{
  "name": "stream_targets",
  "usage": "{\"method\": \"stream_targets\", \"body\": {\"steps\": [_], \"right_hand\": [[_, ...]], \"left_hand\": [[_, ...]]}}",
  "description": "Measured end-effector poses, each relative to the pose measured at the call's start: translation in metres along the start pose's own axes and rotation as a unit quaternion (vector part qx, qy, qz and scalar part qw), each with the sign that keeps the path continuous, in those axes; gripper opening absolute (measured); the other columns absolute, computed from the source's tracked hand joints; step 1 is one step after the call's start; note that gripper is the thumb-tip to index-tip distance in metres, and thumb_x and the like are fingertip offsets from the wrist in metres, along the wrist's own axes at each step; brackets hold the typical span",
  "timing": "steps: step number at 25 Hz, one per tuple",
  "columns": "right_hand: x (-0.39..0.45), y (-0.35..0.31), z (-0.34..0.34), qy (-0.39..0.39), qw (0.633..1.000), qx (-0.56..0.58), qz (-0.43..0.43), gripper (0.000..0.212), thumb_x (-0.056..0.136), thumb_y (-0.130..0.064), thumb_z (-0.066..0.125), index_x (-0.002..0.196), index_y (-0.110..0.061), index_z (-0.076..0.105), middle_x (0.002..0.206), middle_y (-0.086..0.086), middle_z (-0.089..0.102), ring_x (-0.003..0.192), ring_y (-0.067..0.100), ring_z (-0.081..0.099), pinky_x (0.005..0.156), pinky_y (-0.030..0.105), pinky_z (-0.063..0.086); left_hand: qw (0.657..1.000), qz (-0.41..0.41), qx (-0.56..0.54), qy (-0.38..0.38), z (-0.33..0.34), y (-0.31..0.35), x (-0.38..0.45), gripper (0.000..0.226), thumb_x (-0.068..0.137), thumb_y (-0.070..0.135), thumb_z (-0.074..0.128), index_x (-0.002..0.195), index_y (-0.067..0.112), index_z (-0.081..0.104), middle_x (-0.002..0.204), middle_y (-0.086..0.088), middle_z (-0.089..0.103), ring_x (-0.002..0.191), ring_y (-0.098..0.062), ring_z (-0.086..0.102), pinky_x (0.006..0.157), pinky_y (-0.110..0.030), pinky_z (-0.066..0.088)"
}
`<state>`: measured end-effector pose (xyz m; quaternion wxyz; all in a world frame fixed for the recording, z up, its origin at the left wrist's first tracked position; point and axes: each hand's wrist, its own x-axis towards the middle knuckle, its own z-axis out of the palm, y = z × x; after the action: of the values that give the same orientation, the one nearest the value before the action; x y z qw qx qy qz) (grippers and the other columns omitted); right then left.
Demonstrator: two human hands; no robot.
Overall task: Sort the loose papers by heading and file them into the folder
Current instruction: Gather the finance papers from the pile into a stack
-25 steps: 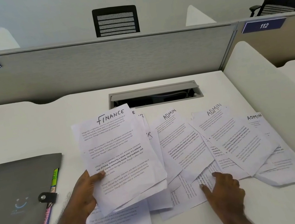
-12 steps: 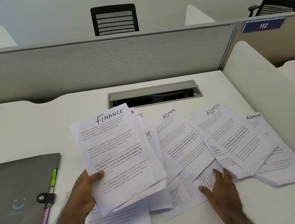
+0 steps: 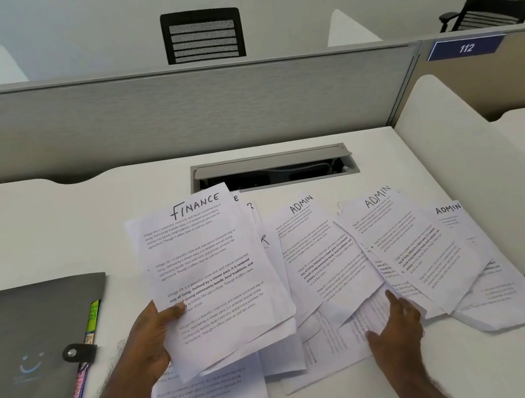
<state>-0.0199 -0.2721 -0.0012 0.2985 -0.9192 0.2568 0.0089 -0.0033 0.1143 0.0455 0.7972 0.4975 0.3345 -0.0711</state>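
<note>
My left hand [image 3: 151,339] grips a small stack of sheets topped by a page headed FINANCE [image 3: 210,270], lifted above the desk. Loose papers lie fanned to its right, three of them headed ADMIN: one in the middle [image 3: 315,252], one further right [image 3: 407,244], one at the far right [image 3: 455,218]. My right hand [image 3: 395,326] rests flat on the lower sheets, its fingers reaching under the bottom edge of the ADMIN pages. A grey folder [image 3: 27,359] with a snap strap and coloured tabs lies shut at the left.
The white desk [image 3: 33,230] has an open cable hatch [image 3: 273,171] behind the papers. A grey partition [image 3: 171,117] closes the back and a white divider [image 3: 478,169] rises at the right. Black chairs stand beyond.
My right hand has slid forward and right across the lower sheets, its fingers now under the edge of the ADMIN pages. My left hand holds the FINANCE stack as before.
</note>
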Motion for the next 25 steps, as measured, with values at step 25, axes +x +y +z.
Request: {"method": "stream_targets", "body": {"steps": [25], "right_hand": [[0.006,-0.041,-0.125,0.177,0.887,0.412,-0.11,0.072,0.084,0.019,0.058,0.132,-0.034,0.052,0.145,-0.037,0.034,0.13,0.008,0.054,0.089,0.01,0.05]], "left_hand": [[1.0,-0.007,-0.003,-0.001,0.003,0.0,-0.005,0.043,0.086,-0.008,0.059,0.125,0.009,0.063,0.12,-0.016,0.071,0.111,-0.039,0.065,0.093,-0.051,0.051]]}}
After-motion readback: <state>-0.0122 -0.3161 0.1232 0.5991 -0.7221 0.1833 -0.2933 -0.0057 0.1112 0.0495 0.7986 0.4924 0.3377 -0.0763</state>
